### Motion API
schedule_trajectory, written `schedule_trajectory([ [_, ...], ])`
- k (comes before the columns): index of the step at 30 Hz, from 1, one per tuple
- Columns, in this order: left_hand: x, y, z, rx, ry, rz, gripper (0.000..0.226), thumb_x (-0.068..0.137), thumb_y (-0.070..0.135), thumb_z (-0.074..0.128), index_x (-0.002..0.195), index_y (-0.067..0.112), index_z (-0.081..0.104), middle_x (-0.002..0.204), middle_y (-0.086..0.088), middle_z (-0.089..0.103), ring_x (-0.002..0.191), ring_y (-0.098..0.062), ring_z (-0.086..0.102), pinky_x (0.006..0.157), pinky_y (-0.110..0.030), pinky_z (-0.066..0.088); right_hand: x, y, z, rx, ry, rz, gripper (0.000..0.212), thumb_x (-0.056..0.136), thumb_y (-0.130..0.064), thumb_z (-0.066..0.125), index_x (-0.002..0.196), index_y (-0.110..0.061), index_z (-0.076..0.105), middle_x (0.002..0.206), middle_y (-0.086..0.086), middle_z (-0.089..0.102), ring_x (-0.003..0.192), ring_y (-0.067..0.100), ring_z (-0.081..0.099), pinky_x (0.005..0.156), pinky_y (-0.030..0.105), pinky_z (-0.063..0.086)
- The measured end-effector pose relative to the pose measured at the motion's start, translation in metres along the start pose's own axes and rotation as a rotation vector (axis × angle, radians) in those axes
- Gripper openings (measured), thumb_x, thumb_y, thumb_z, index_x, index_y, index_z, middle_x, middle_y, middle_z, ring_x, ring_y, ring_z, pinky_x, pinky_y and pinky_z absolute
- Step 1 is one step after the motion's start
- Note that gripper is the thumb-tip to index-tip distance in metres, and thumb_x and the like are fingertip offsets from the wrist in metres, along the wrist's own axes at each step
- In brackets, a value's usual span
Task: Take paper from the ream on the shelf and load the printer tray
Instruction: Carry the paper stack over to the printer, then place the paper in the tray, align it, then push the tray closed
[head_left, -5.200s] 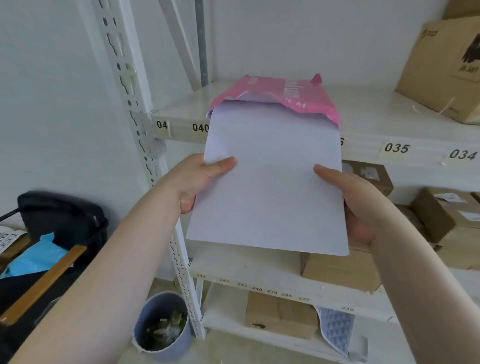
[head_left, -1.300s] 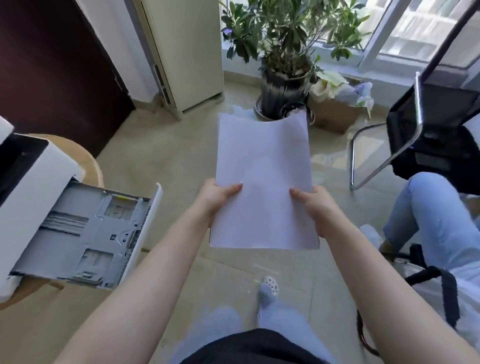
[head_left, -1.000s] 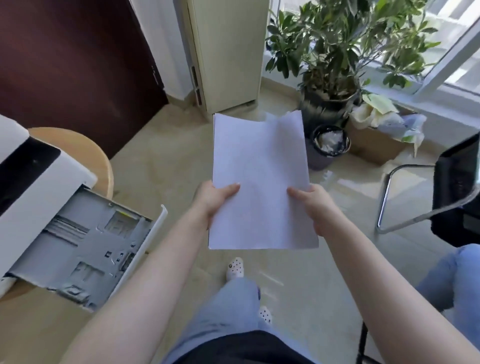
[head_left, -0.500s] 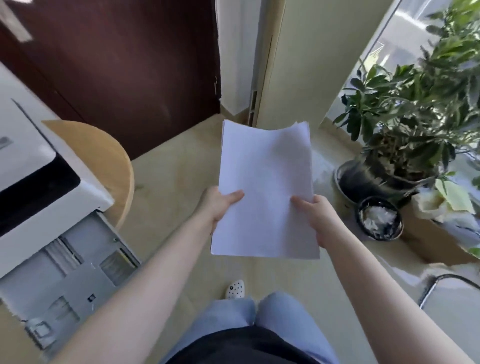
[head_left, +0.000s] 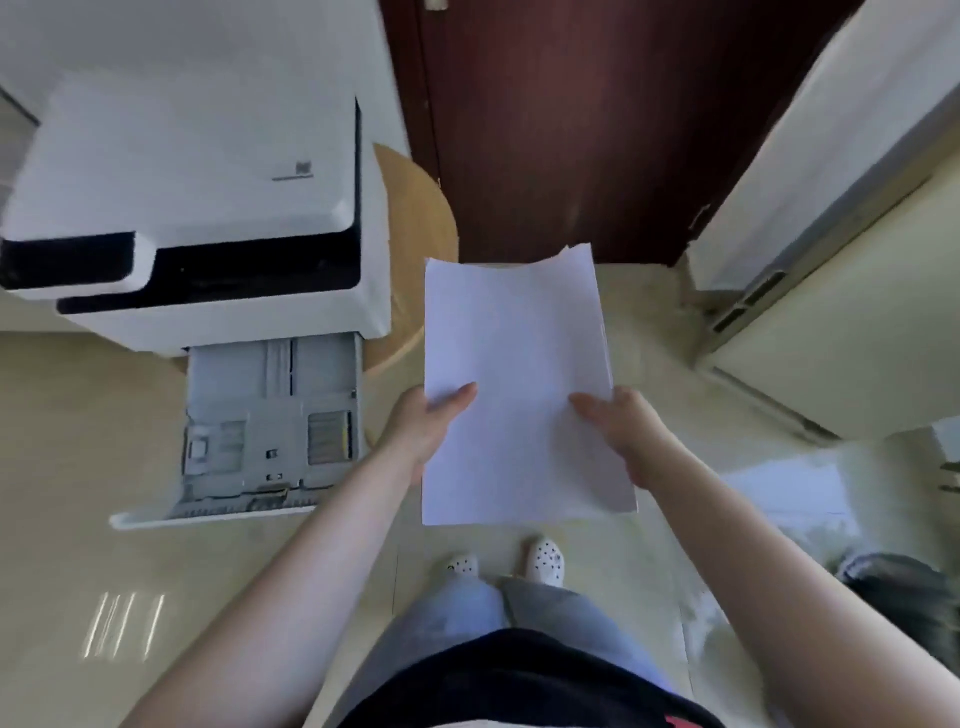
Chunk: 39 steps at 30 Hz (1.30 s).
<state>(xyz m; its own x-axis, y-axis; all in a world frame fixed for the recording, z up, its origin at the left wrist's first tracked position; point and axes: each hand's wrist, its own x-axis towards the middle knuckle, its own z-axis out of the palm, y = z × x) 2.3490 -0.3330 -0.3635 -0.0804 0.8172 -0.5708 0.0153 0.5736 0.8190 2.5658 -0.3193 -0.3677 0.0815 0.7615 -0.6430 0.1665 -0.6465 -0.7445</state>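
You hold the stack of paper (head_left: 514, 384) in the air with both hands, to the right of the printer (head_left: 197, 208). Your left hand (head_left: 426, 431) grips its left edge, thumb on top, and your right hand (head_left: 623, 426) grips the right edge the same way (the other fingers are hidden under the sheets). The printer tray (head_left: 260, 431) is pulled out below the printer, with no paper inside. The stack does not touch the tray; it is just beside it.
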Motion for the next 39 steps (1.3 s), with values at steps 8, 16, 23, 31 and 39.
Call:
schedule_trajectory([
  [8, -0.035, -0.047, -0.097, -0.212, 0.260, -0.090, 0.020, 0.085, 0.023, 0.070, 0.104, 0.015, 0.069, 0.096, 0.002, 0.075, 0.086, -0.016, 0.071, 0.071, -0.030, 0.056, 0.007, -0.001, 0.103, -0.109, -0.321, 0.019, 0.029, 0.092, -0.016, 0.057, 0.115, 0.002, 0.061, 0.105, 0.019, 0.069, 0.088, 0.031, 0.068, 0.081, 0.043, 0.056],
  [16, -0.052, -0.105, -0.204, -0.289, 0.303, -0.214, 0.013, 0.086, 0.015, 0.069, 0.098, 0.016, 0.071, 0.086, 0.004, 0.077, 0.071, -0.010, 0.074, 0.053, -0.024, 0.056, -0.004, 0.032, 0.215, -0.148, -0.446, 0.165, 0.031, 0.092, -0.022, 0.057, 0.115, -0.001, 0.060, 0.103, 0.013, 0.071, 0.089, 0.031, 0.069, 0.076, 0.040, 0.056],
  [23, -0.017, -0.115, -0.299, -0.249, 0.237, -0.311, 0.019, 0.084, 0.016, 0.070, 0.101, 0.008, 0.071, 0.082, -0.005, 0.078, 0.074, -0.025, 0.074, 0.064, -0.036, 0.059, 0.008, 0.037, 0.301, -0.069, -0.392, 0.271, 0.028, 0.093, -0.025, 0.056, 0.113, -0.006, 0.060, 0.102, 0.011, 0.071, 0.091, 0.031, 0.068, 0.072, 0.039, 0.055],
  [31, 0.034, -0.124, -0.353, -0.167, 0.141, -0.342, 0.026, 0.083, 0.024, 0.072, 0.106, 0.012, 0.070, 0.098, -0.004, 0.075, 0.085, -0.020, 0.072, 0.072, -0.033, 0.057, 0.042, 0.027, 0.356, 0.051, -0.214, 0.319, 0.019, 0.091, -0.014, 0.057, 0.106, -0.003, 0.062, 0.091, 0.013, 0.069, 0.073, 0.028, 0.066, 0.059, 0.031, 0.053],
  [39, 0.064, -0.128, -0.350, -0.067, 0.145, -0.339, 0.024, 0.082, 0.025, 0.074, 0.102, 0.012, 0.070, 0.098, -0.001, 0.072, 0.075, -0.006, 0.067, 0.058, -0.019, 0.052, 0.063, 0.032, 0.362, 0.033, -0.084, 0.338, 0.017, 0.092, -0.009, 0.052, 0.079, -0.010, 0.062, 0.077, 0.010, 0.065, 0.062, 0.026, 0.063, 0.055, 0.030, 0.053],
])
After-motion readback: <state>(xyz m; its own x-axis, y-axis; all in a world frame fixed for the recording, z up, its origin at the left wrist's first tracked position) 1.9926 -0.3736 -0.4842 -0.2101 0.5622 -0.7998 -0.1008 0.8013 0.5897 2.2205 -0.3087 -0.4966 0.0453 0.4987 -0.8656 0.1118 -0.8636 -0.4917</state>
